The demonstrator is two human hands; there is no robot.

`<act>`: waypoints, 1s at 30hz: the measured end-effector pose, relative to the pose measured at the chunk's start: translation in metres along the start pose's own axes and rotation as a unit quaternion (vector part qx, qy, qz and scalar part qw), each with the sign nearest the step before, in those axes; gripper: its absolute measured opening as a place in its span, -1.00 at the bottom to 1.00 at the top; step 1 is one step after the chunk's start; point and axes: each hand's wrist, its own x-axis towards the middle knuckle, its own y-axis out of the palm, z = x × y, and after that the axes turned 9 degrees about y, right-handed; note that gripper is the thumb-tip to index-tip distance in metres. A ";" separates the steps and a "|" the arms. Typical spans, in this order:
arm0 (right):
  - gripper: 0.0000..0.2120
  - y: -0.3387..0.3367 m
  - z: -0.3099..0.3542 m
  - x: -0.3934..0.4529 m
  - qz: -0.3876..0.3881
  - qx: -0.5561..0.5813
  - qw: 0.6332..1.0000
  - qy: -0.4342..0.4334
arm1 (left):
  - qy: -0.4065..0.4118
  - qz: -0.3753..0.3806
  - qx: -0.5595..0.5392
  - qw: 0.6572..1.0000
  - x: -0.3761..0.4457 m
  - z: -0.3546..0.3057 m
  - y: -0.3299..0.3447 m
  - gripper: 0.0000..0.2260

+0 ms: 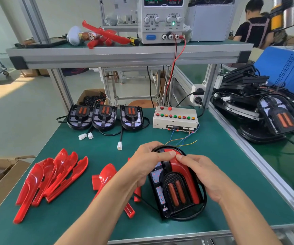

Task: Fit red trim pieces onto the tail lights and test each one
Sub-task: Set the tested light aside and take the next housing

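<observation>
Red trim pieces (50, 175) lie in a heap at the lower left of the frame, on the green table (107, 152). More loose red pieces (105, 175) sit just right of them, partly under our left arm. Three tail lights (105, 115) with no red on them wait in a row at the middle left, their white plugs lying loose.

Low in the middle of the frame is the tail light (176, 184) we are working on. Our left hand (148, 163) is curled round its top left edge and holds it still, thumb on top. A red trim piece (183, 172) already sits along the right side of this light. Our right hand (204, 174) wraps its right edge, fingers curled on it, with the thumb pushing down on the top of the red piece. The two thumbs almost touch.

We think the piece is being pushed into place. To do it well, we should push along the whole curve, bit by bit, until no gap shows. The left half looks bare.

The test box (175, 119) with coloured buttons waits above, to the right of the row.
</observation>
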 end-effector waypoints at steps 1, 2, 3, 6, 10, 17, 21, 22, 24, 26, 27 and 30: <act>-0.39 0.001 0.000 -0.001 0.002 0.005 1.000 -0.003 | -0.002 0.000 -0.005 1.000 -0.001 0.000 0.000 -0.87; -0.36 0.000 -0.001 -0.002 0.006 0.011 1.000 -0.006 | -0.003 0.000 -0.011 1.000 -0.001 -0.001 -0.001 -0.88; -0.34 0.000 -0.002 -0.003 0.009 0.017 1.000 -0.009 | -0.004 0.001 -0.015 1.000 -0.002 -0.001 -0.001 -0.88; -0.33 0.000 -0.005 -0.004 0.017 0.035 0.999 -0.011 | -0.001 0.001 -0.017 1.000 -0.002 -0.001 0.000 -0.88; -0.43 0.000 -0.007 -0.003 0.011 0.033 0.999 -0.012 | 0.004 -0.006 -0.007 1.000 -0.003 -0.001 0.002 -0.90; -0.53 -0.002 -0.013 0.000 0.009 0.027 0.999 -0.022 | 0.002 0.009 0.021 1.000 -0.002 -0.001 -0.001 -0.79; -0.50 -0.005 -0.016 0.000 -0.004 0.013 0.999 -0.041 | 0.010 0.006 0.017 1.000 0.002 0.002 0.000 -0.88; -0.49 -0.005 -0.016 0.000 -0.013 0.004 0.999 -0.047 | 0.011 0.007 0.018 1.000 0.003 0.002 0.001 -0.91; -0.40 -0.003 -0.017 0.000 -0.027 -0.012 0.998 -0.061 | 0.008 0.002 0.014 1.000 0.005 0.003 0.001 -0.92; -0.34 0.001 -0.019 0.000 -0.052 -0.022 0.996 -0.072 | 0.001 -0.006 0.009 1.000 0.006 0.004 0.001 -0.92; -0.36 0.003 -0.020 0.001 -0.063 -0.026 0.995 -0.076 | -0.005 -0.011 0.003 1.000 0.007 0.005 0.001 -0.91; -0.53 -0.002 -0.021 -0.002 -0.052 -0.043 0.995 -0.075 | -0.015 -0.026 -0.014 0.999 0.008 0.005 -0.001 -0.84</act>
